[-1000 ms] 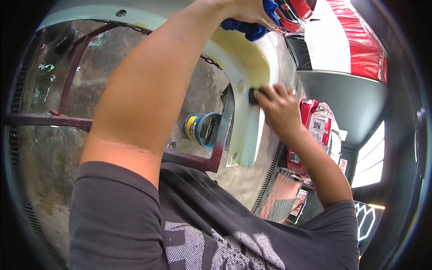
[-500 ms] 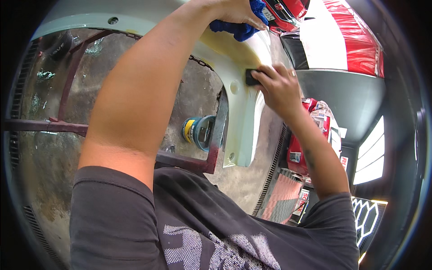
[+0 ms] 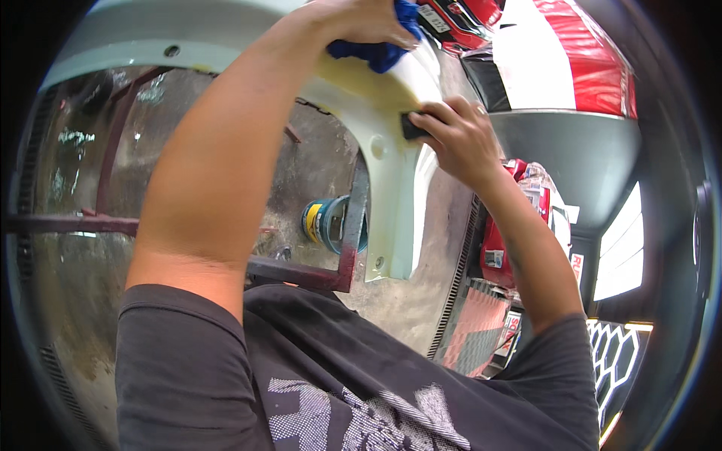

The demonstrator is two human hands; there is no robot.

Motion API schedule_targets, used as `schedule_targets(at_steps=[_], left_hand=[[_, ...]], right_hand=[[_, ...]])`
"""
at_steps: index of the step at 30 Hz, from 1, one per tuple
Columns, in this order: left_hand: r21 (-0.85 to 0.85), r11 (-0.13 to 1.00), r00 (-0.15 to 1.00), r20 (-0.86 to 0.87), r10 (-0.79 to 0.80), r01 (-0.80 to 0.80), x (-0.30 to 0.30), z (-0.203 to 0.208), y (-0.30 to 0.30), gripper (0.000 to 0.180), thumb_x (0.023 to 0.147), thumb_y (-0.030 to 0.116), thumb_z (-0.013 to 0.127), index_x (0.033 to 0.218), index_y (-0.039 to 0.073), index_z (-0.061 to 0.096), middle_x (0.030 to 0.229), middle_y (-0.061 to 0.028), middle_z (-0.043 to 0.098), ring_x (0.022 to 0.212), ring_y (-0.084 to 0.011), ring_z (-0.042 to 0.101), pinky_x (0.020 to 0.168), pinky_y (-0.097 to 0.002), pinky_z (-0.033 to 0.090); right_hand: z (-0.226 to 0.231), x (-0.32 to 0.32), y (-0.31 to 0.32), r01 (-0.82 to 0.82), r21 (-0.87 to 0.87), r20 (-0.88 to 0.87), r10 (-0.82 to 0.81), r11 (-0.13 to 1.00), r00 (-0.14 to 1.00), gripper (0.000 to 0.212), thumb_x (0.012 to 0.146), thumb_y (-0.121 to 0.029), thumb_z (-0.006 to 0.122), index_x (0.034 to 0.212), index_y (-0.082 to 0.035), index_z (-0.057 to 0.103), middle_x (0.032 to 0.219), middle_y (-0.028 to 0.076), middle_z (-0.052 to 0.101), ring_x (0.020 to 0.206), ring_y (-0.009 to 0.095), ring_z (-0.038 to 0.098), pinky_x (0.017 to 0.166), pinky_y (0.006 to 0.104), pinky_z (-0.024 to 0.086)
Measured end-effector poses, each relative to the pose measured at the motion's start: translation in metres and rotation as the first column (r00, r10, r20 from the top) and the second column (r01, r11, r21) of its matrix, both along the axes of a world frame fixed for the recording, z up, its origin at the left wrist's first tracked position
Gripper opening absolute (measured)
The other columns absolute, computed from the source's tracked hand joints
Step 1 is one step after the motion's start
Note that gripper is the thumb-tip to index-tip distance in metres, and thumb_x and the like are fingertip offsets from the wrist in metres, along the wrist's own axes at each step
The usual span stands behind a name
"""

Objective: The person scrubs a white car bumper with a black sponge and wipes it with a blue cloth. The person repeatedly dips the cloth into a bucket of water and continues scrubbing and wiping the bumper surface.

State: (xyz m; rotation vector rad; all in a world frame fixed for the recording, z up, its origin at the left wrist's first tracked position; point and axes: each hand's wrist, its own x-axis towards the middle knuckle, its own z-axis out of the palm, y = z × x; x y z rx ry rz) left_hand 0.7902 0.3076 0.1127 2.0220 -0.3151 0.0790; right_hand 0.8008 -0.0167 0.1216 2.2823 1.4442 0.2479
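Observation:
A pale green and white car body panel, with a yellowish patch along its curve, stretches across the upper part of the view. My left hand, partly cut off by the top edge, is closed on a crumpled blue cloth that lies against the panel. My right hand grips a small black sanding block between thumb and fingers. The block rests on the panel near its right edge, close to a round dimple. The block's underside is hidden.
A dark red metal stand is under the panel. Beneath it, a teal bucket with a yellow label sits on the wet concrete floor. Red cars stand beyond, one beside a red, white and black cover. A floor grate runs at right.
The whole view has shifted slightly, so the panel and stand appear farther left. My left hand and the cloth have moved a little left along the panel. The block stays on nearly the same spot.

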Motion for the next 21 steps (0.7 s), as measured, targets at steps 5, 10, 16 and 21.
schedule_targets(at_steps=[5, 10, 16, 21], left_hand=[[0.086, 0.962, 0.964, 0.084, 0.254, -0.261, 0.029, -0.016, -0.005, 0.046, 0.083, 0.049, 0.085, 0.113, 0.014, 0.083, 0.105, -0.0121, 0.084, 0.091, -0.0298, 0.08, 0.082, -0.0427, 0.064], [0.381, 0.914, 0.964, 0.264, 0.038, -0.14, 0.052, -0.024, -0.054, 0.052, 0.082, 0.045, 0.094, 0.124, 0.016, 0.084, 0.134, -0.0101, 0.081, 0.12, -0.0355, 0.078, 0.105, -0.0474, 0.061], [0.479, 0.807, 0.702, 0.703, -0.117, -0.345, 0.019, -0.076, -0.127, 0.023, 0.087, 0.037, 0.087, 0.103, 0.021, 0.086, 0.124, -0.0047, 0.082, 0.126, -0.0332, 0.072, 0.109, -0.0486, 0.055], [0.22, 0.914, 0.651, 0.756, 0.06, -0.34, 0.015, -0.094, -0.223, 0.017, 0.084, 0.033, 0.086, 0.093, 0.019, 0.083, 0.11, -0.0068, 0.079, 0.113, -0.0328, 0.072, 0.098, -0.0498, 0.054]], right_hand=[[-0.008, -0.047, -0.033, 0.157, 0.107, -0.07, -0.15, 0.982, 0.986, 0.031, 0.092, -0.019, 0.087, 0.123, -0.023, 0.083, 0.127, -0.008, 0.075, 0.117, 0.02, 0.066, 0.104, 0.0484, 0.052], [-0.051, -0.136, -0.124, 0.583, 0.682, -0.324, -0.532, 0.442, 0.782, 0.041, 0.093, -0.016, 0.09, 0.131, -0.009, 0.078, 0.137, 0.009, 0.075, 0.128, 0.032, 0.065, 0.114, 0.0481, 0.049], [-0.148, -0.149, -0.101, 0.563, 0.824, -0.443, -0.543, 0.067, 0.713, 0.042, 0.101, -0.019, 0.085, 0.139, -0.009, 0.072, 0.14, 0.011, 0.073, 0.137, 0.034, 0.063, 0.119, 0.0497, 0.044], [-0.14, -0.158, -0.11, 0.552, 0.831, -0.41, -0.595, 0.068, 0.691, 0.044, 0.099, -0.021, 0.085, 0.139, -0.009, 0.072, 0.14, 0.012, 0.073, 0.134, 0.033, 0.064, 0.115, 0.0475, 0.045]])
